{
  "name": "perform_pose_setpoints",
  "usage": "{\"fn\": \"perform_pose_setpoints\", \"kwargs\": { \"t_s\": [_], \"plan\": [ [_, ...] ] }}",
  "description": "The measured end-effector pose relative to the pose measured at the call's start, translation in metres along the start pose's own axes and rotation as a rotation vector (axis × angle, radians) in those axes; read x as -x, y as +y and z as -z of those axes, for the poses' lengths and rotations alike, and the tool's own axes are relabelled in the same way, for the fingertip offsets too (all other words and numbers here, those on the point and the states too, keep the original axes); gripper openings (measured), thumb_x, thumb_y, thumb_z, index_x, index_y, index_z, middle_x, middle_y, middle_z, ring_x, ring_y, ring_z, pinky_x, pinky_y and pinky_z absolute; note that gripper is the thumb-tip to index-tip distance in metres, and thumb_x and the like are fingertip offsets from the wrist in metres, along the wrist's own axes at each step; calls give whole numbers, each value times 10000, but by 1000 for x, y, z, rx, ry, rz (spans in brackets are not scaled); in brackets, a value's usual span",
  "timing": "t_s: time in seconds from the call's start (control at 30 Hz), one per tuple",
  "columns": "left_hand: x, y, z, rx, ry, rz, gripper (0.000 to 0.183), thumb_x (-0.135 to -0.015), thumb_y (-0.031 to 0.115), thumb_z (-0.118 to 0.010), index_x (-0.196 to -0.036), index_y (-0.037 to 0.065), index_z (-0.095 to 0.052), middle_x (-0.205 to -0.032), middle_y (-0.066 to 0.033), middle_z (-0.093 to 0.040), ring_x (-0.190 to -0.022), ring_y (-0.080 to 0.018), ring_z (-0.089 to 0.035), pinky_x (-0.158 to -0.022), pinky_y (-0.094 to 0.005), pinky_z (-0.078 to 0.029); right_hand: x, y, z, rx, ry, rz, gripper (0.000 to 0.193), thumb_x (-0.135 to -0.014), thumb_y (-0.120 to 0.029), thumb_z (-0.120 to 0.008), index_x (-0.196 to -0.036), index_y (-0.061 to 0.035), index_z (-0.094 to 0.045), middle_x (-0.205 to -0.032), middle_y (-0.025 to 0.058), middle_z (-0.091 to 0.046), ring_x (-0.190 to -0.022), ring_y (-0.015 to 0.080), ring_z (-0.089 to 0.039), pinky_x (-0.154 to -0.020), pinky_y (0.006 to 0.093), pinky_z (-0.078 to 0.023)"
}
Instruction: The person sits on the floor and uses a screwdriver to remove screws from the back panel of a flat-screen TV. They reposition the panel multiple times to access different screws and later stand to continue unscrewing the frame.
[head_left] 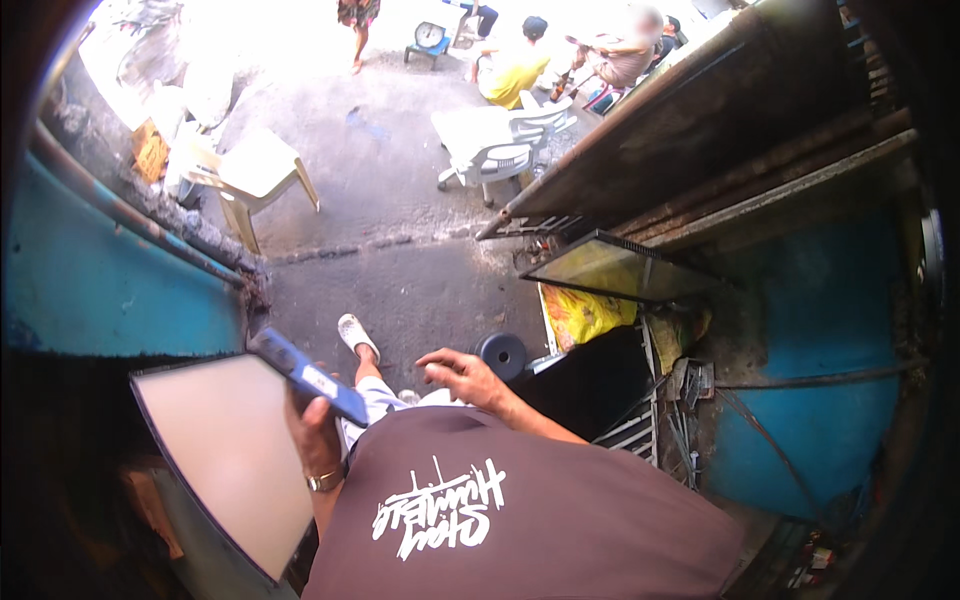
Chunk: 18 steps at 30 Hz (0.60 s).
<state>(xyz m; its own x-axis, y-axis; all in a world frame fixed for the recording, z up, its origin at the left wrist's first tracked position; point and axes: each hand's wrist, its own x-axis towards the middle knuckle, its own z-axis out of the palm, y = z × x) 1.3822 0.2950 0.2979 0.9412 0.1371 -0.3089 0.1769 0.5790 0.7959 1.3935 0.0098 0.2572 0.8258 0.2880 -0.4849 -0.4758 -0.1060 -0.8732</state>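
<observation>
My left hand (318, 432), with a watch on its wrist, is closed around a flat blue phone-like device (318, 380). The device has a pale patch on its upper face and is tilted in front of my body. Right beside that hand stands a large pale panel (225, 450) with a thin dark frame. My right hand (465, 378) hovers over my lap, its fingers loosely bent and apart, with nothing visible in them. A round dark blue object with a centre hole (502, 355) lies just beyond the right hand.
A dark-framed panel (620, 268) leans at the right above a yellow bag (585, 315). White plastic chairs (500, 160) and a beige one (260, 165) stand farther out. Several people sit or stand at the back, near a dial scale (428, 38). Blue walls (110, 270) flank me.
</observation>
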Motion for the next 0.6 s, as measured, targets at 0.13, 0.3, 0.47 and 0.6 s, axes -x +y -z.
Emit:
{"fn": "perform_pose_setpoints", "kwargs": {
  "t_s": [0.13, 0.3, 0.47, 0.6],
  "plan": [
    [-89, -11, -46, -37, -212, 96, 757, -781, 155, -808, -1420, -8, -437, -1236, -114, -580, -1097, -229, -612, -962, -382, -521, -52, -75, -8, -44, -104, 145, 668, -976, -490, -709, -1520, -143, -531, -1261, 41, -675, -737, 42, -506, -659, 231, -506],
    [-196, -3, -75, -42, -371, 236, 846, -756, 136, -854, -1474, 35, -418, -1252, -90, -560, -1162, -197, -565, -990, -351, -488, -126, -137, 11, -177, -112, 157, 874, -895, -499, -801, -1598, -140, -426, -1361, 76, -635, -1040, 149, -658, -911, 278, -527],
    [-284, 13, -108, -49, -426, 389, 935, -747, 162, -880, -1521, 30, -373, -1300, -136, -549, -1163, -219, -570, -1004, -377, -492, -188, -171, 34, -57, 71, 177, 950, -840, -508, -853, -1615, -189, -406, -1380, 18, -646, -767, 69, -478, -723, 261, -470],
    [-336, 16, -138, -88, -531, 440, 934, -743, 134, -870, -1524, 30, -367, -1355, -148, -531, -1220, -244, -554, -1043, -405, -480, -216, -191, 61, -15, 96, 135, 935, -841, -490, -857, -1610, -195, -415, -1393, 70, -635, -1040, 128, -612, -897, 295, -517]
  ]
}}
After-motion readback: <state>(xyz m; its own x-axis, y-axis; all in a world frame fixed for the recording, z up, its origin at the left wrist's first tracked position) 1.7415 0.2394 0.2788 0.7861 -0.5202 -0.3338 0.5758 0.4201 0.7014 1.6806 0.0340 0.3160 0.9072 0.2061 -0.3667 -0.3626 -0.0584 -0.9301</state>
